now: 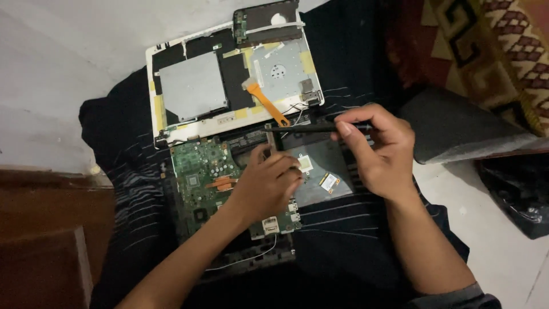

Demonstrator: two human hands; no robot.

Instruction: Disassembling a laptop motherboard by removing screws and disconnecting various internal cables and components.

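An opened laptop lies on a dark cloth. Its green motherboard (201,171) sits in the black lower case. My left hand (266,186) rests on the board's right part, fingers curled down onto it. My right hand (380,151) holds a thin black rod-like tool (303,129) sideways, its tip pointing left above the board. The white upper shell (231,74) with a silver drive plate and an orange flat cable (267,104) lies just beyond.
A dark striped cloth (137,171) covers the work spot. A white wall and brown wooden edge (40,240) are on the left. A patterned rug (492,51) and a grey cushion (463,129) lie right, with a black bag (517,197) on the pale floor.
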